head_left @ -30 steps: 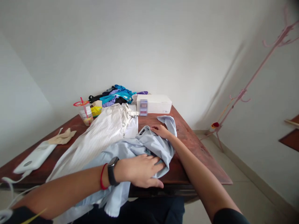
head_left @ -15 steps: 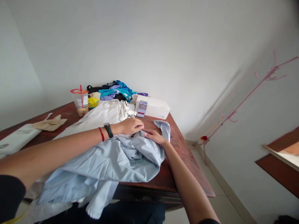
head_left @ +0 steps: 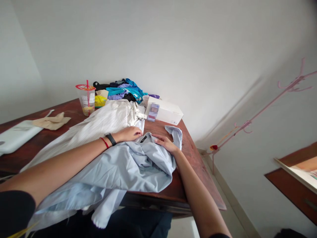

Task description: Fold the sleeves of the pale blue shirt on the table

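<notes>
A crumpled light blue shirt (head_left: pixel 128 168) lies on the near part of a dark wooden table (head_left: pixel 193 155) and hangs over its front edge. My left hand (head_left: pixel 130 133), with a black wristband and a red cord on the wrist, rests at the shirt's collar with fingers curled onto the cloth. My right hand (head_left: pixel 165 144) lies flat on the collar just to the right, fingers stretched out. A white striped garment (head_left: pixel 99 124) is spread out beyond the blue shirt.
At the back of the table are a white box (head_left: pixel 165 113), a heap of blue, purple and black clothes (head_left: pixel 123 92) and a plastic cup with a red straw (head_left: pixel 86 99). A white flat device (head_left: pixel 17 138) and beige cloth (head_left: pixel 51 121) lie left. A pink coat rack (head_left: pixel 260 112) stands right.
My left hand has moved from the shirt's near edge up to the collar, beside my right hand. The view has shifted a little to the left.
</notes>
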`<state>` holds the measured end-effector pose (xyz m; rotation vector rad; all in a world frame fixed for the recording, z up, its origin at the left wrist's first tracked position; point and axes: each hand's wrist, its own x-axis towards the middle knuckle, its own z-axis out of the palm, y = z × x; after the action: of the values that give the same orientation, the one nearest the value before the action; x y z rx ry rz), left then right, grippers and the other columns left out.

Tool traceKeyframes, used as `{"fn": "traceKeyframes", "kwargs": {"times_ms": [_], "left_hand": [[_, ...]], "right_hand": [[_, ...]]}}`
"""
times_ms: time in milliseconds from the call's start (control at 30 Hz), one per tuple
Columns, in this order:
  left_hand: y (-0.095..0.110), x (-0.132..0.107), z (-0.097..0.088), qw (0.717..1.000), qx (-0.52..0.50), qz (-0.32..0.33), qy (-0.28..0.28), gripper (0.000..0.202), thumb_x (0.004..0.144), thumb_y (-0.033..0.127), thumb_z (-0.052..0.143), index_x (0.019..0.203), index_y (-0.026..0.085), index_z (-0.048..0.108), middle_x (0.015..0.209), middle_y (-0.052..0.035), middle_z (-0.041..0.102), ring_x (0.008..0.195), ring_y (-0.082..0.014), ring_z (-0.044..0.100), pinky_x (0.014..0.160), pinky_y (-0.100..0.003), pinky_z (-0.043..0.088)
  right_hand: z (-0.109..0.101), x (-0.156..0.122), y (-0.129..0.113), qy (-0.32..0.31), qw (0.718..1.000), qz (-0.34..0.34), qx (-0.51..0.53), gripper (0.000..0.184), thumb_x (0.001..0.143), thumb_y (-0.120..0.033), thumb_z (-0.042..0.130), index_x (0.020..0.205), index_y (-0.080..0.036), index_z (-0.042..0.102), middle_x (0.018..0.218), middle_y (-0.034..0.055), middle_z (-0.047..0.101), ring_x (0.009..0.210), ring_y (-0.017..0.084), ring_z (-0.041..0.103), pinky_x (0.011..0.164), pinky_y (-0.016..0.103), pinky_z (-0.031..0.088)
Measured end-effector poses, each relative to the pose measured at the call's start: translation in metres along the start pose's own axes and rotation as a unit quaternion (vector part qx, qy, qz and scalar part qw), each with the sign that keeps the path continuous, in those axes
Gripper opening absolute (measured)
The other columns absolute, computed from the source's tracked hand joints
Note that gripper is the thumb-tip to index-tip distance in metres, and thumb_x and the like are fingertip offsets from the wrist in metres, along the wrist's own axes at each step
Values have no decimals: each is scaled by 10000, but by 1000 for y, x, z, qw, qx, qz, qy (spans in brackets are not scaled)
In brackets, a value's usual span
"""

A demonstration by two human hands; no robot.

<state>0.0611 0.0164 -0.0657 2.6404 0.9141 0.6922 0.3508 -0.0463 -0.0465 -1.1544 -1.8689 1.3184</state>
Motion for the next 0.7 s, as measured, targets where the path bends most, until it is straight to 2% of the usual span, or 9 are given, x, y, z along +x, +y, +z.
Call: {"fn": "traceKeyframes", "kwargs": {"times_ms": [300, 700], "left_hand": [[-4, -1, 2, 1000, -3, 2, 1, 255, 997, 292, 546, 1037, 197, 780, 1050, -52, 794, 963, -197, 726, 837, -241, 480], [-7, 0, 4, 1000, 0, 1, -4, 262, 1008, 303, 549, 1058, 198, 784, 1093, -60, 789, 1024, -204, 723, 891, -246, 480]], "right_hand": [[-1, 3, 7, -1, 1000, -13, -11, 589, 880, -571, 754, 1399, -307, 674, 1379, 44, 696, 1311, 297, 606, 1205, 489, 406], [0, 4, 7, 0, 999, -18, -30, 603, 885, -585, 741, 1411, -302, 662, 1363, 47, 704, 1307, 294, 607, 1209, 493, 402]]}}
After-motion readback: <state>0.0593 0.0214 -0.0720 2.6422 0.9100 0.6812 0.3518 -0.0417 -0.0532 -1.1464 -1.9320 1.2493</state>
